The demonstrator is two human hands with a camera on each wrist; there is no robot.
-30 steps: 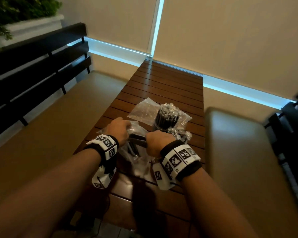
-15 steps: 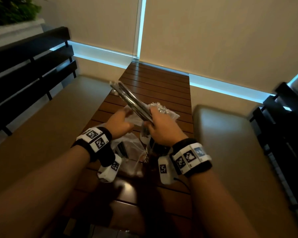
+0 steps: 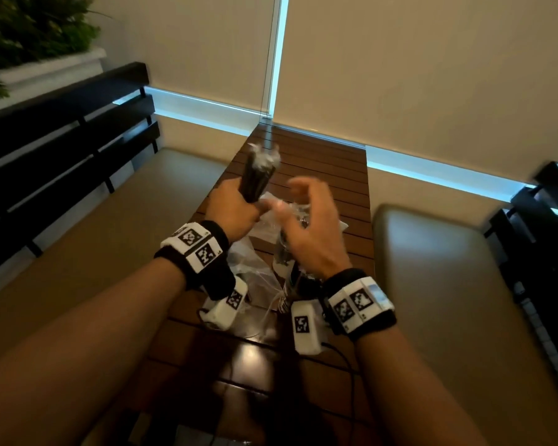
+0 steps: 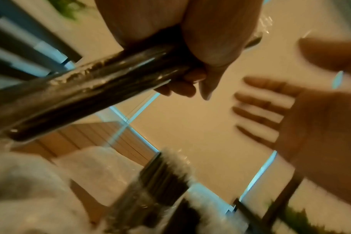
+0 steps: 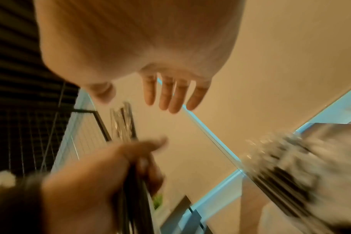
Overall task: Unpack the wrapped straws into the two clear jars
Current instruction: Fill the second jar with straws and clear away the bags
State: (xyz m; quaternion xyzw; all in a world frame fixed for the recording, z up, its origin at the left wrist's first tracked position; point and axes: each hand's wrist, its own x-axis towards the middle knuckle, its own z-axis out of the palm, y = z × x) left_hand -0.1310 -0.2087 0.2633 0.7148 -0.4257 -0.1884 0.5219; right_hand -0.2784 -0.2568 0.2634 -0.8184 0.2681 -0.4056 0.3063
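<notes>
Straws changing hands: right hand (image 3: 306,226) is letting go.
Left hand (image 3: 236,209) is gripping the straw bundle (image 3: 256,178) upright; right is hovering beside it, fingers spread, holding nothing.

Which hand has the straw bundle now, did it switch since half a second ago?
Yes. The left hand now grips the straw bundle above the slatted table; the right hand has let go, fingers spread.
</notes>
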